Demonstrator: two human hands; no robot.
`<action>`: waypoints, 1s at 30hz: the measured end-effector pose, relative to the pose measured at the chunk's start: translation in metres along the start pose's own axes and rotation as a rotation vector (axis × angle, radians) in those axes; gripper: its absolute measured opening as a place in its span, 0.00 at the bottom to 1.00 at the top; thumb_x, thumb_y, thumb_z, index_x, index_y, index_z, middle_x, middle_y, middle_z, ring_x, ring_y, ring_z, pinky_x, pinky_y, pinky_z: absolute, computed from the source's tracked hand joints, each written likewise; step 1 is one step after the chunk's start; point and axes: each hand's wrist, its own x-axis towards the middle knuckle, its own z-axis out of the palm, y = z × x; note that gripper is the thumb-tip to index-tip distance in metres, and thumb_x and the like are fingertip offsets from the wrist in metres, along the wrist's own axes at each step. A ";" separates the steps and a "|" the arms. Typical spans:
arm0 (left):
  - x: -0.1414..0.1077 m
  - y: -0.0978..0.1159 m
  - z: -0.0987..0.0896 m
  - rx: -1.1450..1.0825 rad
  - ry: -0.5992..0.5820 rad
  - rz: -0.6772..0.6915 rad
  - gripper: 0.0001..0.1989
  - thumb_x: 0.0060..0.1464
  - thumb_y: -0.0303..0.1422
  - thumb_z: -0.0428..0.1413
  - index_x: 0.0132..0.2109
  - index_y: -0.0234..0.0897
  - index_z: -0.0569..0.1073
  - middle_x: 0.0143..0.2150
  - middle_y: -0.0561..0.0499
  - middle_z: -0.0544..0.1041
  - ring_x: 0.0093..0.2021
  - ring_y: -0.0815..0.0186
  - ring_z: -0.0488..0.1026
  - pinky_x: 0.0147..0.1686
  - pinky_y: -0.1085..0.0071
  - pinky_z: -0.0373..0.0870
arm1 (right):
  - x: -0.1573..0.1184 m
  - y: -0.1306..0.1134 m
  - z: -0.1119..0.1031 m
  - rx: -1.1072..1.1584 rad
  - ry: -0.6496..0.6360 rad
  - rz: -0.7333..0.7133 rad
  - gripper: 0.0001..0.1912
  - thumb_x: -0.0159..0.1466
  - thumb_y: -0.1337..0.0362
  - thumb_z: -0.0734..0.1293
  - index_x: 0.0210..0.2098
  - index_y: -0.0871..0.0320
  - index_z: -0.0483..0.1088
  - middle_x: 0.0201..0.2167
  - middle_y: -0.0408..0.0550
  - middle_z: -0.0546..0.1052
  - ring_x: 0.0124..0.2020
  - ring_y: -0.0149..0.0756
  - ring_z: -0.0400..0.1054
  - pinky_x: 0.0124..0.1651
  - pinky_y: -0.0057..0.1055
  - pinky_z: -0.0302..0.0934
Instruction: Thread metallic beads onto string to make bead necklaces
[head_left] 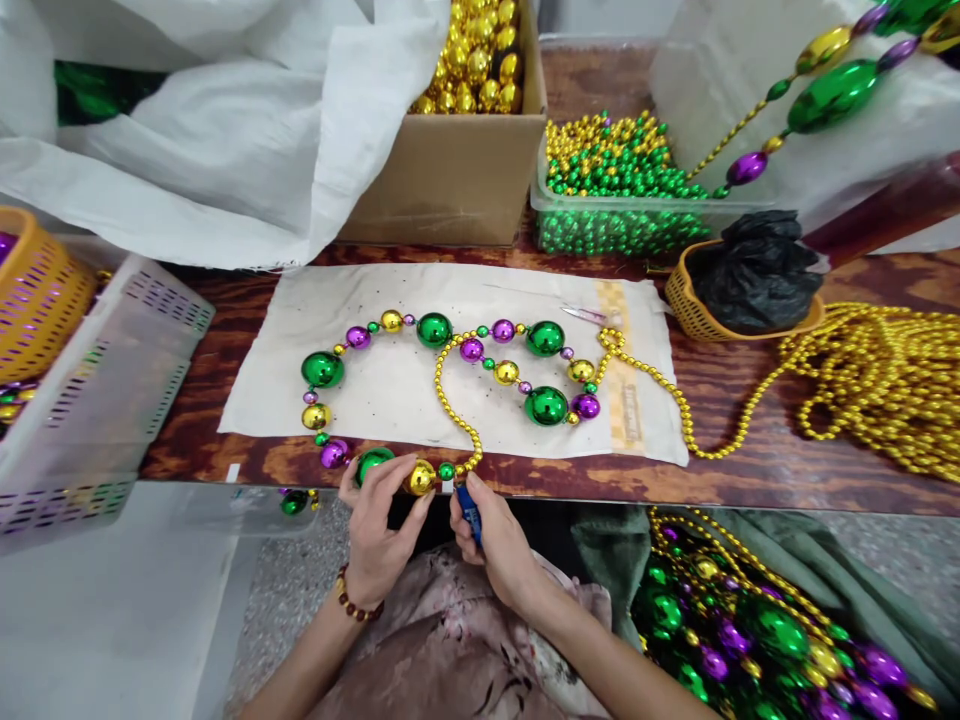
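Beaded necklace (322, 370) has its lower run lying left to right along the counter's (187, 350) near edge; the left hand (379, 530) pinches its gold bead (421, 480), the right hand (502, 545) (nearer the gold string (478, 445)) grips a blue tool (469, 515)

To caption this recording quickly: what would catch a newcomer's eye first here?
Probably the necklace of shiny green, gold and purple balls, looped across a white cloth at the table's middle, its near end between the left hand and the right hand, which holds a blue tool. Next, the heap of gold beads at the table's right, and the gold balls in the box behind.
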 end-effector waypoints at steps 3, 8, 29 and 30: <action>0.000 0.001 0.001 -0.009 -0.003 0.010 0.17 0.58 0.30 0.59 0.54 0.42 0.71 0.47 0.47 0.80 0.47 0.60 0.77 0.63 0.53 0.56 | 0.000 0.000 0.003 0.044 0.008 0.024 0.28 0.59 0.37 0.62 0.25 0.58 0.62 0.17 0.35 0.58 0.15 0.22 0.46 0.19 0.23 0.35; -0.001 0.001 0.002 0.001 -0.019 0.027 0.17 0.58 0.30 0.59 0.55 0.42 0.71 0.47 0.47 0.80 0.46 0.60 0.77 0.64 0.51 0.54 | -0.001 0.001 0.005 0.130 -0.006 0.030 0.25 0.60 0.40 0.62 0.26 0.58 0.62 0.17 0.35 0.59 0.14 0.22 0.46 0.18 0.23 0.35; -0.003 -0.001 0.004 0.011 -0.033 0.036 0.18 0.59 0.30 0.58 0.56 0.43 0.70 0.48 0.46 0.80 0.47 0.59 0.77 0.64 0.51 0.54 | -0.002 -0.003 0.006 0.169 -0.011 0.064 0.23 0.59 0.42 0.62 0.27 0.57 0.62 0.17 0.35 0.60 0.14 0.21 0.47 0.17 0.22 0.37; -0.003 -0.001 0.004 0.012 -0.033 0.033 0.17 0.59 0.30 0.58 0.56 0.43 0.70 0.48 0.46 0.80 0.47 0.59 0.78 0.64 0.51 0.54 | -0.002 -0.003 0.006 0.167 -0.015 0.065 0.23 0.59 0.42 0.62 0.26 0.57 0.62 0.17 0.35 0.60 0.14 0.21 0.47 0.17 0.22 0.37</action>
